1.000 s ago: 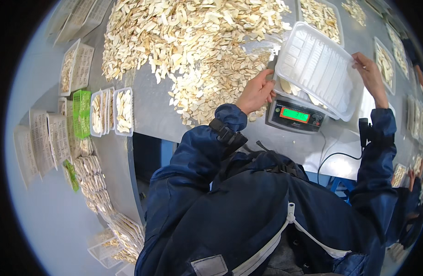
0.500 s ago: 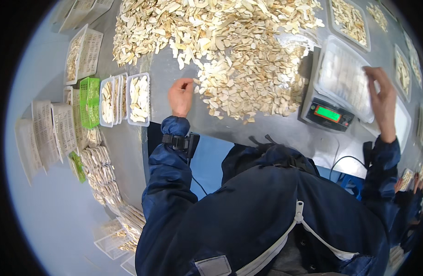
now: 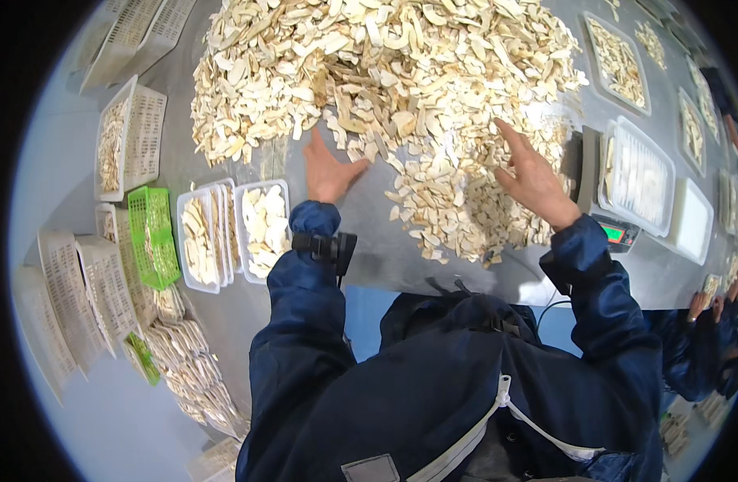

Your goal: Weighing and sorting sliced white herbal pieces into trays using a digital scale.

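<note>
1. The left hand [image 3: 330,170] lies flat on the grey table [image 3: 369,241], palm down, at the near edge of the big pile of pale dried slices [image 3: 385,88]. The fingers are together and point far, toward the pile, and the thumb spreads out to the right. The fingertips touch the first slices. The hand is open and holds nothing.
2. The left forearm comes up from the near side in a dark blue sleeve, almost straight, with a black band [image 3: 325,245] around the cuff.
3. The right hand [image 3: 533,177] is over the right part of the pile, open, with the index finger stretched far and to the left. The other fingers are loosely spread. It grips nothing; I cannot tell if the palm rests on the slices or is a little above them.
4. The right forearm is bent at the elbow and comes in from the near right.
5. The pile covers the far middle of the table, and its near edge lies between the two hands.
6. Right of the right hand stands a scale [image 3: 618,233] with a green display, and a clear plastic tray [image 3: 638,177] is on it.
7. Left of the left hand are filled clear trays [image 3: 260,229] and a green basket [image 3: 153,237].
</note>
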Tool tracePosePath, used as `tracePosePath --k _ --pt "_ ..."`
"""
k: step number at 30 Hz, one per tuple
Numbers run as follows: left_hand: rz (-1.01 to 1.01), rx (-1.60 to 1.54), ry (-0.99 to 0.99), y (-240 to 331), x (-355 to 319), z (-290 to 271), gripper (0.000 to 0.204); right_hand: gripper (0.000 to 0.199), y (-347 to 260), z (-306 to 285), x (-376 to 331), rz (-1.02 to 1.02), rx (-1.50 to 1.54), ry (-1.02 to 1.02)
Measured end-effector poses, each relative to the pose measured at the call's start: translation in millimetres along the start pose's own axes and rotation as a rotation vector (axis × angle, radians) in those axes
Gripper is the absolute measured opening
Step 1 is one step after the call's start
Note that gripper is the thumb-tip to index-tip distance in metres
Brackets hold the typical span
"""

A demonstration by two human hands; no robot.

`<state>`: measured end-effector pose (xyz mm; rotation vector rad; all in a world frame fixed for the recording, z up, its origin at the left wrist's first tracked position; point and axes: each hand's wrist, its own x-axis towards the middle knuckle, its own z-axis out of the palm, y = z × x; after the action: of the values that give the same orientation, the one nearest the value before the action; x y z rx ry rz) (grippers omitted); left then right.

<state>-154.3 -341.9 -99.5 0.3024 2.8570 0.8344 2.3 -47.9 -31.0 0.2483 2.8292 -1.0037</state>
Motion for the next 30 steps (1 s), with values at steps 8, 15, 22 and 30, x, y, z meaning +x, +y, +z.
tracePosePath --k 8,15,22,30 --pt "0.053 -0.026 -0.079 27.0 15.6 18.6 0.119 0.088 -29.1 67.7 82.0 -0.08 -0.184 0.051" --pt "0.182 -0.281 -0.035 28.8 65.7 34.7 0.117 0.084 -50.4 83.3 126.2 -0.069 -0.052 0.168" --pt "0.186 -1.123 -0.332 31.7 79.3 37.3 0.087 0.075 -57.0 91.7 142.4 -0.047 0.235 0.182" --pt "0.018 -1.225 -0.468 21.4 55.7 27.8 0.087 0.057 -67.4 101.0 130.3 -0.129 0.377 0.238"
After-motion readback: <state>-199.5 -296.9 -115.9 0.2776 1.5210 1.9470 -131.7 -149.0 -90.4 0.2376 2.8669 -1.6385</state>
